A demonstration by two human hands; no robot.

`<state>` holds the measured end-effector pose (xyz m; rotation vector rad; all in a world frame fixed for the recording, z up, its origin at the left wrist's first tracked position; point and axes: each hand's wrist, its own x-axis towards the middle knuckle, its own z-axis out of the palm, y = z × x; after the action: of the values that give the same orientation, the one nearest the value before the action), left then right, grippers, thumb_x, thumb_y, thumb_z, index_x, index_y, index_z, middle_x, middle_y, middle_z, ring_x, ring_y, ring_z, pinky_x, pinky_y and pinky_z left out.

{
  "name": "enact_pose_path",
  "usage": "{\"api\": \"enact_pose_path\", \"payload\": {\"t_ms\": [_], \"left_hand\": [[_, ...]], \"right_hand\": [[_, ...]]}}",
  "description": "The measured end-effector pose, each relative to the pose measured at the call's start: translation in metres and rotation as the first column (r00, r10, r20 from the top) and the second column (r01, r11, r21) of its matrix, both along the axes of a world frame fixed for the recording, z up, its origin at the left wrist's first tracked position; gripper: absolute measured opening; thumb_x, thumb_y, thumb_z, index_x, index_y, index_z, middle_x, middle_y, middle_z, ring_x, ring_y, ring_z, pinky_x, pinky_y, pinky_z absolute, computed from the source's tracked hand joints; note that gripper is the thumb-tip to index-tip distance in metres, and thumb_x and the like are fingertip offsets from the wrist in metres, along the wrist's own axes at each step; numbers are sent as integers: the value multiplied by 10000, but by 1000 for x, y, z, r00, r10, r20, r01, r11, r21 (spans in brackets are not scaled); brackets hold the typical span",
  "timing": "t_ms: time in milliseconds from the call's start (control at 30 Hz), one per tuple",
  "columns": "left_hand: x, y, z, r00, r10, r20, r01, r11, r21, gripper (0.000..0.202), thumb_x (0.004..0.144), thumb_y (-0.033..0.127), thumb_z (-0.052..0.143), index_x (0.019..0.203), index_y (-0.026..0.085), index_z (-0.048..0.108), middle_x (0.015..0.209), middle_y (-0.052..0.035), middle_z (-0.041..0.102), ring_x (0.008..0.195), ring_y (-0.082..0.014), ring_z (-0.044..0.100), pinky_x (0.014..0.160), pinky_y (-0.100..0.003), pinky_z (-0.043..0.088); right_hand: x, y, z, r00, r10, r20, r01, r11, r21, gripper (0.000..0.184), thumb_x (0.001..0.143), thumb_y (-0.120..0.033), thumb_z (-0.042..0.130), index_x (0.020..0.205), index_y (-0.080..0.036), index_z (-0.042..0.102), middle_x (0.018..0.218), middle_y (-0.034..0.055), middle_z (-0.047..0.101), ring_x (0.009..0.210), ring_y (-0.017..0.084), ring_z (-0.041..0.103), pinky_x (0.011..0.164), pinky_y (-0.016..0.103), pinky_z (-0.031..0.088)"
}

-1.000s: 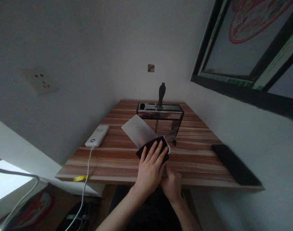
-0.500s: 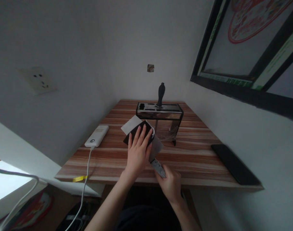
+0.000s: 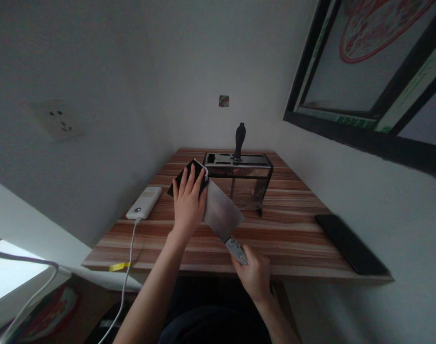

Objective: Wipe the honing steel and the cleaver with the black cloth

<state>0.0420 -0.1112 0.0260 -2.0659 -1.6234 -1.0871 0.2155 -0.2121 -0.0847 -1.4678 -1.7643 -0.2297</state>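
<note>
A cleaver (image 3: 222,209) with a broad metal blade and a mottled grey handle slants over the front middle of the table. My right hand (image 3: 254,272) is closed around the handle's lower end. A black cloth (image 3: 178,178) with a white edge lies under the fairly straight fingers of my left hand (image 3: 189,203). This hand presses the cloth over the blade's far left end, hiding that part. Just behind the blade stands a knife block (image 3: 238,165) with a slotted metal top and see-through front. One dark-handled tool (image 3: 240,141) stands upright in it.
The striped wooden table (image 3: 292,239) sits between walls. At its left is a white power bank (image 3: 144,203) with a white cable (image 3: 126,272) hanging over the front edge, near yellow tape (image 3: 119,266). A black phone-like slab (image 3: 350,243) lies at the right edge.
My left hand and the cloth have slid up and left along the blade to its far end, uncovering most of the blade. My right hand and the handle have barely moved.
</note>
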Motion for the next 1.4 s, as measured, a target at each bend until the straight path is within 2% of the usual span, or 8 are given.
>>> {"api": "enact_pose_path", "payload": {"t_ms": [167, 567, 833, 1033, 1267, 1400], "left_hand": [[11, -16, -3, 999, 24, -31, -24, 1000, -12, 478, 931, 248, 359, 1405, 220, 306, 1501, -70, 238, 1395, -251, 140, 1103, -557, 94], [49, -58, -36, 977, -155, -145, 141, 985, -100, 493, 926, 242, 378, 1410, 263, 288, 1488, -4, 272, 1385, -225, 189, 1117, -496, 122], [61, -78, -51, 956, -255, -142, 231, 959, -166, 493, 928, 266, 392, 1408, 287, 280, 1476, 12, 300, 1373, -204, 230, 1121, -474, 136], [59, -85, -51, 918, -375, -127, 344, 914, -214, 457, 938, 245, 365, 1390, 286, 310, 1463, 31, 328, 1373, -170, 229, 1130, -448, 122], [49, -84, -41, 856, -499, -135, 462, 855, -234, 414, 933, 251, 382, 1347, 256, 389, 1420, -7, 415, 1356, -166, 275, 1127, -428, 139], [48, -82, -39, 845, -511, -155, 474, 852, -223, 404, 931, 251, 386, 1334, 245, 411, 1401, -28, 444, 1345, -167, 301, 1120, -418, 169]], "right_hand": [[1, 1, -3, 1000, 12, -5, -12, 1000, -14, 289, 846, -340, 493, 600, -188, 502, 491, 1, 555, 455, 130, 527, 503, 234, 278], [2, 1, -4, 997, 41, -62, -44, 998, -51, 200, 816, -278, 504, 641, -186, 532, 522, 12, 587, 476, 146, 561, 502, 229, 302], [1, 0, 0, 995, 51, -87, -55, 998, -42, 168, 813, -230, 471, 668, -182, 541, 544, 27, 616, 502, 154, 593, 504, 218, 326], [1, 1, 1, 996, 42, -81, -42, 999, -5, 208, 826, -253, 447, 654, -178, 538, 537, 44, 624, 494, 164, 608, 496, 221, 351], [2, 1, 1, 995, 48, -88, -48, 999, 1, 223, 832, -264, 445, 653, -177, 545, 538, 46, 627, 495, 168, 609, 492, 221, 360], [2, 0, 1, 993, 51, -102, -53, 998, -17, 201, 826, -266, 466, 678, -169, 562, 541, 44, 630, 495, 162, 605, 495, 217, 353]]}}
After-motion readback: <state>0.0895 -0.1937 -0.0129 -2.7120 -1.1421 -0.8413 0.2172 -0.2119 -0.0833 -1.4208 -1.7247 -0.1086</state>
